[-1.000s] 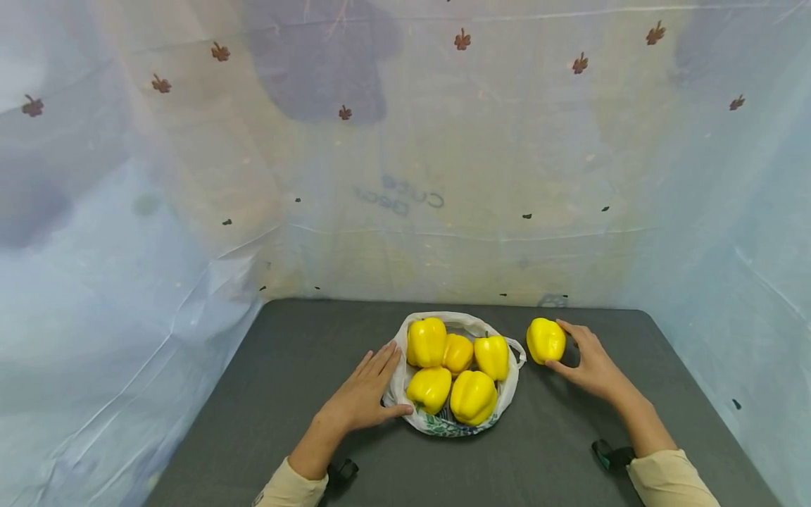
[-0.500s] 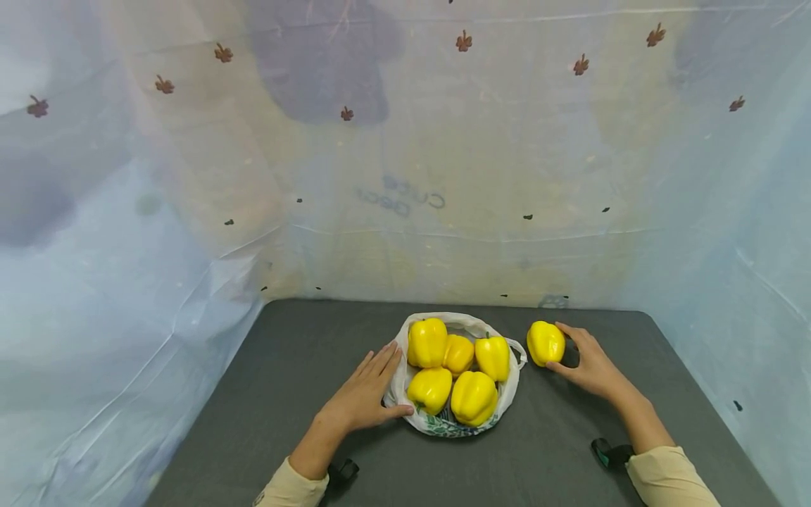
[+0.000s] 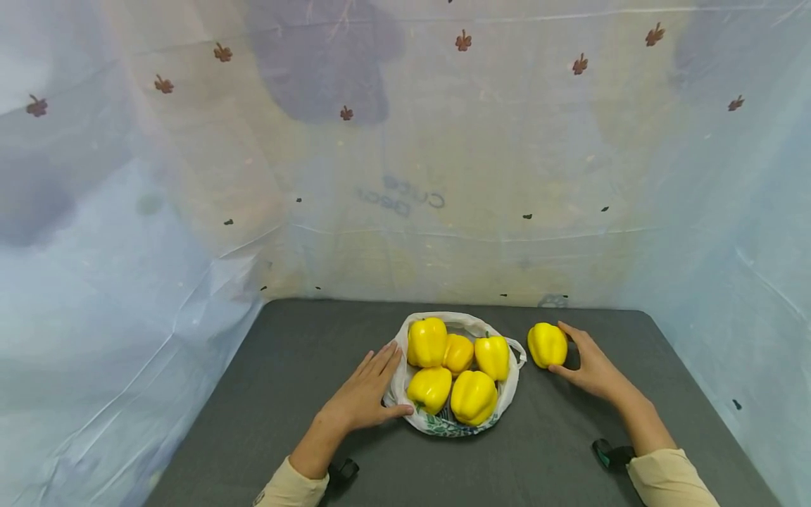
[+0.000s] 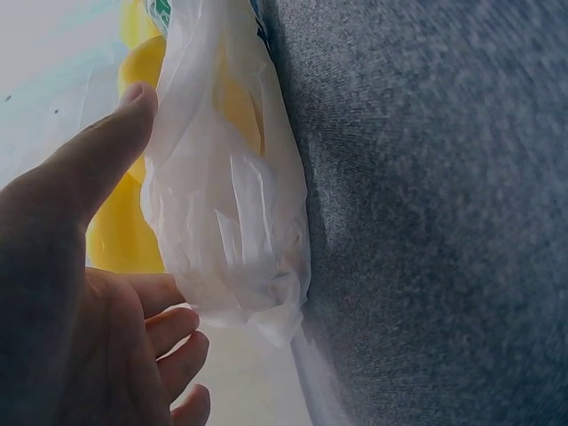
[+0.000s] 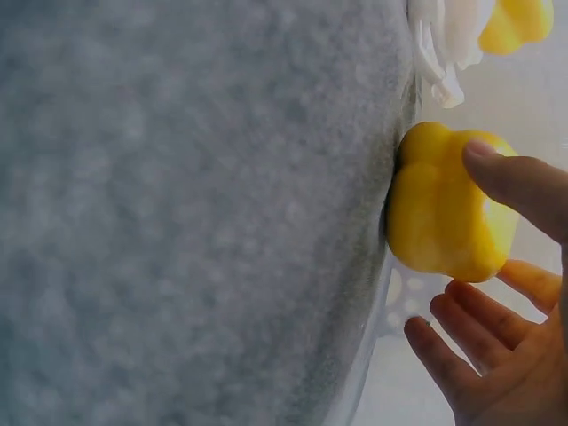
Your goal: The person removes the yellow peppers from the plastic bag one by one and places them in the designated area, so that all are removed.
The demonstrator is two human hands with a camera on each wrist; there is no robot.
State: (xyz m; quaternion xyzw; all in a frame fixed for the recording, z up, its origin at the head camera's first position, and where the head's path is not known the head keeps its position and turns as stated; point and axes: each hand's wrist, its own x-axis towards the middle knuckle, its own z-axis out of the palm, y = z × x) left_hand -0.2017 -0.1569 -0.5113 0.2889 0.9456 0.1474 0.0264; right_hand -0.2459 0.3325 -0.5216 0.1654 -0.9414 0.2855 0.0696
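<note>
A white plastic bag (image 3: 398, 380) with its mouth spread wide stands mid-table, holding several yellow bell peppers (image 3: 474, 398). My left hand (image 3: 364, 394) lies along the bag's left side, fingers extended and thumb over the rim. In the left wrist view, the thumb and fingertips come right up to the thin plastic (image 4: 222, 204). To the right of the bag, one more yellow bell pepper (image 3: 548, 345) sits on the table. My right hand (image 3: 592, 366) holds it between thumb and index finger from its right side; the other fingers extend beyond it in the right wrist view (image 5: 497, 337).
A dark grey table (image 3: 304, 338) lies under everything. Pale plastic sheeting (image 3: 405, 155) hangs behind it and on both sides. One bag handle loop (image 3: 521, 354) sticks out towards the separate pepper. Each wrist wears a dark strap (image 3: 611, 454).
The pepper at my right hand has shifted very slightly nearer to me, with thumb and index finger still on it. My left hand and the bag stay in place.
</note>
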